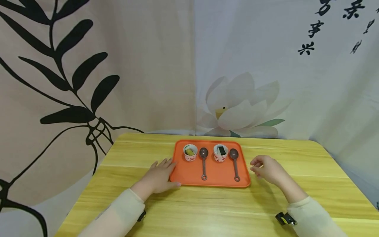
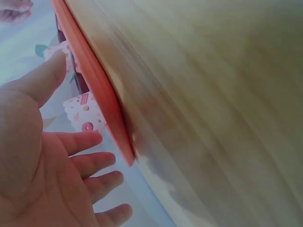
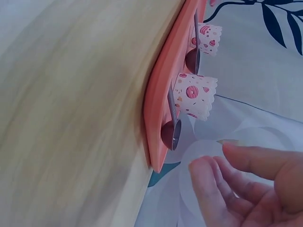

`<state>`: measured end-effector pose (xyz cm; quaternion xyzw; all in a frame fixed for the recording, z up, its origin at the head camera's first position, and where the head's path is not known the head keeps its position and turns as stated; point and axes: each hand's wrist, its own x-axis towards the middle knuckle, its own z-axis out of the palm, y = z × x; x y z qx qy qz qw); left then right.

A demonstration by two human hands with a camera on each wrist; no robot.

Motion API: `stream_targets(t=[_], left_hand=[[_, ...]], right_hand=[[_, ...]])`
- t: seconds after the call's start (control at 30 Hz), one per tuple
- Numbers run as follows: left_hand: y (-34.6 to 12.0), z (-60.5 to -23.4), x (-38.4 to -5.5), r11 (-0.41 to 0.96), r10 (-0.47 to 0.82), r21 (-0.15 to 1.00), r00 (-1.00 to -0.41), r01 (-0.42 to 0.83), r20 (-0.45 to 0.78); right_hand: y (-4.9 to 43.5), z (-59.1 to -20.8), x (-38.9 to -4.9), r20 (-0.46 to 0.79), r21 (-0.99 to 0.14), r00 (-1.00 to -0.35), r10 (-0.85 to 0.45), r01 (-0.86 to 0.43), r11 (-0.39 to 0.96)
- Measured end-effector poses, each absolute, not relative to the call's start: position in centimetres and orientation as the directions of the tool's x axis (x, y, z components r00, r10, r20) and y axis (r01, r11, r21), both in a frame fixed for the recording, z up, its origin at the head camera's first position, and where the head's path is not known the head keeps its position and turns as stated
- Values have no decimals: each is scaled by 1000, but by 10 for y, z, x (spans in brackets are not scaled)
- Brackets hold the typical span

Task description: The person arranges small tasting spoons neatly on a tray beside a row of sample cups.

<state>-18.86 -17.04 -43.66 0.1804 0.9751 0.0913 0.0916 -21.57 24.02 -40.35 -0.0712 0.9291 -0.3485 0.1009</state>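
Both hands flank the orange tray: left hand flat at nine o'clock touching its edge, right hand loosely curled, empty, at three o'clock; gripping both edges seems next.

Two bare hands, left hand and right hand, long cream sleeves at lower left and lower right of the frame, small black wrist devices, the right one with a yellow mark

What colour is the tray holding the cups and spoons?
Orange; the tray shows best in the head view.
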Motion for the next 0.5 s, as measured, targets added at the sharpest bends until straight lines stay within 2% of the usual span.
stream_targets(t=[0.27,0.5], left_hand=[[-184,-428,-175,901,403,191,-915,391,-31],[-193,-425,-167,888,415,201,-909,413,37]], right_hand=[[251,-403,-208,-75,-616,-968,-241,-145,775],[265,-405,-205,57,-530,-961,-271,-259,808]])
